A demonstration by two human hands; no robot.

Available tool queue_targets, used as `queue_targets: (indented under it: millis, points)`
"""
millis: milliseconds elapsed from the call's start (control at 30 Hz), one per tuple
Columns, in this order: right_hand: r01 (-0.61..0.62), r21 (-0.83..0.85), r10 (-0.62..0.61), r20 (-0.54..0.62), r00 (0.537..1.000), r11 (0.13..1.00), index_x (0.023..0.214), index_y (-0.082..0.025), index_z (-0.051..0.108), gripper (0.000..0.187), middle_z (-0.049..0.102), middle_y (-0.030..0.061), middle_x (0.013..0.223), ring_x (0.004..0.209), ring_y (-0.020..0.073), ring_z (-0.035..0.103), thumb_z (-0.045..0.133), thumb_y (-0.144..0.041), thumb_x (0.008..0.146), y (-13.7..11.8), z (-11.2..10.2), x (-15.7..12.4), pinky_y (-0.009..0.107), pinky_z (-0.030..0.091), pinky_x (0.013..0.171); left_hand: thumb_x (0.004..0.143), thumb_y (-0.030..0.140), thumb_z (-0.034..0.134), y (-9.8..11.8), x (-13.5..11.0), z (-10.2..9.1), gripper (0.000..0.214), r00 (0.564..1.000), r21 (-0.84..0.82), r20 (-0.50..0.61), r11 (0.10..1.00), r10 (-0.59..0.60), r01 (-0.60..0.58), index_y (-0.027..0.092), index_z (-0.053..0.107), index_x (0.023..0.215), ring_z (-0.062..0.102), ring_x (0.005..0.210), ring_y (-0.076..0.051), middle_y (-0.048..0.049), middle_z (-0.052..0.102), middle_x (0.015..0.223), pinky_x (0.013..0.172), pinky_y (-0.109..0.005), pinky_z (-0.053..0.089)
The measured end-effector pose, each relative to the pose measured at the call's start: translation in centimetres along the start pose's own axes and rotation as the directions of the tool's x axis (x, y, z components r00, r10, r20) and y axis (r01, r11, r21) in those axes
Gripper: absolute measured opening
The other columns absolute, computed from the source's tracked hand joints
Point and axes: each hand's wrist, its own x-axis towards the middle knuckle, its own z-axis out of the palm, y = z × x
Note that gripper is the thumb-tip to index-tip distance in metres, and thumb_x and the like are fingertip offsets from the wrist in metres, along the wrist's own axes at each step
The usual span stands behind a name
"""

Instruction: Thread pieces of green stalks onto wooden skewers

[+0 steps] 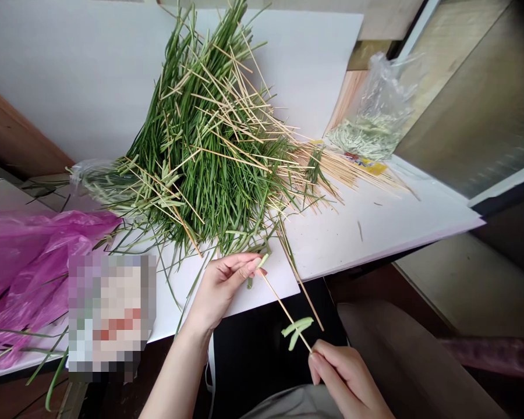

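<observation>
My right hand [347,375] is closed around the lower end of a thin wooden skewer [280,301], which slants up to the left over the table's front edge. Two short, pale green chive pieces [297,329] are threaded on the skewer just above those fingers. My left hand [225,285] pinches another green chive piece [263,261] between thumb and fingers, right at the skewer's upper end. Whether the tip has pierced that piece I cannot tell. Behind the hands lies a large heap of long green chives [227,186], with many skewers strewn over it.
Bundled bare skewers [353,169] lie right of the heap, near a clear plastic bag [371,131] with pale green contents. One loose skewer [308,297] juts over the front edge of the white table [423,215]. Left are a pink plastic bag [48,250] and a blurred-out item [112,317].
</observation>
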Motion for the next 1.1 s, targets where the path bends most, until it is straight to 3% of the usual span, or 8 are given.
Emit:
queue_targets:
  millis: [200, 367, 567, 900, 1100]
  points:
    - [0.020, 0.018, -0.020, 0.009, 1.000, 1.000, 0.071, -0.024, 0.041, 0.044, 0.047, -0.0043, 0.066, 0.061, 0.0146, 0.048, 0.036, -0.041, 0.111, 0.3, 0.1, 0.1, 0.024, 0.038, 0.062, 0.083, 0.048, 0.084, -0.1, 0.0, 0.1, 0.029, 1.000, 0.013, -0.019, 1.000, 0.000, 0.000, 0.022, 0.086, 0.097, 0.066, 0.080, -0.017, -0.0041, 0.082, 0.083, 0.080, -0.029, 0.050]
    - [0.002, -0.013, -0.003, -0.033, 0.999, 1.000, 0.072, -0.024, 0.047, 0.045, 0.053, -0.0029, 0.068, 0.065, 0.0155, 0.052, 0.039, -0.045, 0.111, 0.7, 0.2, -0.3, 0.023, 0.042, 0.065, 0.083, 0.048, 0.085, -0.1, 0.1, 0.1, 0.028, 1.000, -0.010, -0.010, 1.000, 0.003, -0.003, 0.023, 0.086, 0.096, 0.068, 0.081, -0.016, -0.0034, 0.082, 0.083, 0.081, -0.027, 0.051]
    - [-0.021, -0.026, 0.019, -0.040, 0.999, 0.999, 0.072, -0.024, 0.050, 0.046, 0.055, -0.0025, 0.069, 0.065, 0.0155, 0.052, 0.039, -0.046, 0.111, 1.0, 0.3, -0.4, 0.022, 0.042, 0.064, 0.081, 0.046, 0.087, -0.3, 0.1, 0.1, 0.026, 1.000, -0.034, -0.011, 0.999, 0.016, -0.016, 0.022, 0.085, 0.091, 0.068, 0.078, -0.015, -0.0037, 0.081, 0.083, 0.074, -0.024, 0.051]
    - [-0.045, 0.023, 0.045, -0.030, 0.999, 0.999, 0.071, -0.024, 0.045, 0.046, 0.051, -0.0029, 0.068, 0.065, 0.0157, 0.051, 0.038, -0.047, 0.110, 0.6, 0.3, -0.2, 0.023, 0.042, 0.065, 0.077, 0.046, 0.090, -0.3, 0.2, 0.4, 0.030, 1.000, -0.033, -0.026, 0.999, 0.010, -0.011, 0.018, 0.083, 0.085, 0.064, 0.068, -0.013, -0.0041, 0.079, 0.077, 0.066, -0.024, 0.049]
    - [-0.012, 0.099, 0.010, 0.025, 1.000, 0.995, 0.071, -0.024, 0.036, 0.043, 0.039, -0.0047, 0.065, 0.060, 0.0157, 0.040, 0.035, -0.044, 0.110, -0.4, 0.5, 0.3, 0.026, 0.034, 0.059, 0.076, 0.046, 0.090, 0.1, 0.1, 1.0, 0.031, 1.000, -0.025, -0.027, 1.000, 0.006, -0.007, 0.017, 0.081, 0.080, 0.068, 0.075, -0.015, -0.0037, 0.078, 0.074, 0.077, -0.026, 0.052]
